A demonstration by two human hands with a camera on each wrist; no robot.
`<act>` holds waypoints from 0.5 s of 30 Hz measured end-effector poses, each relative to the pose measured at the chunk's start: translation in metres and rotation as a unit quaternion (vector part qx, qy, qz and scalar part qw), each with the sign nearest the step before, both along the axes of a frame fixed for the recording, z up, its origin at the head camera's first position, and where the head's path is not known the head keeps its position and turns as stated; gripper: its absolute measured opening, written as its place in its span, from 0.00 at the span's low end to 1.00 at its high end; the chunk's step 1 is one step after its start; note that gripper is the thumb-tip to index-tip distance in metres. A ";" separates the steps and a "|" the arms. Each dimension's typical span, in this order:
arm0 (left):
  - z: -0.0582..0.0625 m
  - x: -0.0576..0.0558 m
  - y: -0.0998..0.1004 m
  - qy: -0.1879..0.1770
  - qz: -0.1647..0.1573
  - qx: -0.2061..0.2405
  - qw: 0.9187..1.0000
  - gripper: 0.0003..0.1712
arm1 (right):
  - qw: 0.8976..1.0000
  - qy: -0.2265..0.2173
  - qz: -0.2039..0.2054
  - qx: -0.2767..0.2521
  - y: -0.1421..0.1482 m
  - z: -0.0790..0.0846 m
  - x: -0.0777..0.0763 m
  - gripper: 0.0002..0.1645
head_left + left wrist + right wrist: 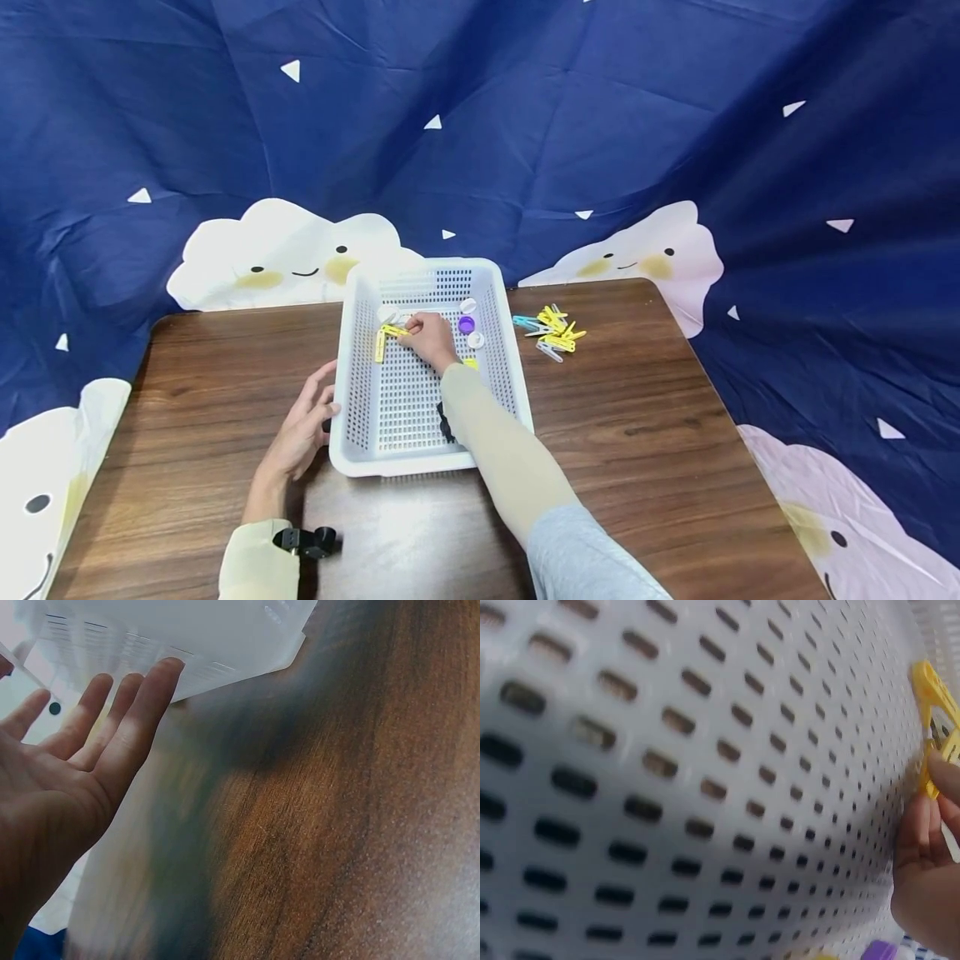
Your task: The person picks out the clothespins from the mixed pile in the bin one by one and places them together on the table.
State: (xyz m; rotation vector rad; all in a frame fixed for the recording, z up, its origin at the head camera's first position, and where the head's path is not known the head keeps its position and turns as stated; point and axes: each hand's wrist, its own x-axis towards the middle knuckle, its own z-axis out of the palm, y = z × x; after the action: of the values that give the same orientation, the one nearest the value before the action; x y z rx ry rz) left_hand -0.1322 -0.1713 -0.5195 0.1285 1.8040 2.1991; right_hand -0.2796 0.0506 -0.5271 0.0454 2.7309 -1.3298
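Note:
A white perforated plastic basket (517, 387) stands on the wooden table. Inside it, at the left, my right hand (432, 337) pinches a yellow clothespin (395, 331) between thumb and fingers. Another yellow clothespin (379, 347) lies right beside it; in the right wrist view the fingertips are close to both. A white bottle cap (387, 314) sits just behind them. My left hand (298, 427) is at the basket's left outer wall, fingertips against it. Its fingers look spread and fairly straight in the left wrist view.
Along the basket's right side lie a purple cap (467, 325), white caps (476, 340) and a yellow piece (471, 363). Black items (446, 423) lie nearer the front, partly behind the right forearm. A pile of yellow, blue and grey clothespins (557, 332) rests right of the basket.

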 end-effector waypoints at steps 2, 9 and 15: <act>-0.001 0.000 0.000 0.003 0.001 -0.001 1.000 0.38 | 1.000 0.003 0.011 -0.006 0.004 0.000 -0.001 0.08; -0.002 0.000 0.000 0.004 0.002 -0.002 1.000 0.38 | 0.999 0.004 0.030 -0.008 0.013 0.000 -0.003 0.07; -0.003 0.000 -0.001 0.002 0.005 -0.007 1.000 0.39 | 0.999 0.006 0.028 -0.019 0.019 0.006 -0.004 0.09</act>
State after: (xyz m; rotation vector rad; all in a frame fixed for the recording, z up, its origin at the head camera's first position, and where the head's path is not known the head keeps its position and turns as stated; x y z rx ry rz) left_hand -0.1325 -0.1719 -0.5226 0.1230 1.8249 2.1947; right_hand -0.2837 0.0694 -0.5216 -0.0427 2.6939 -1.3700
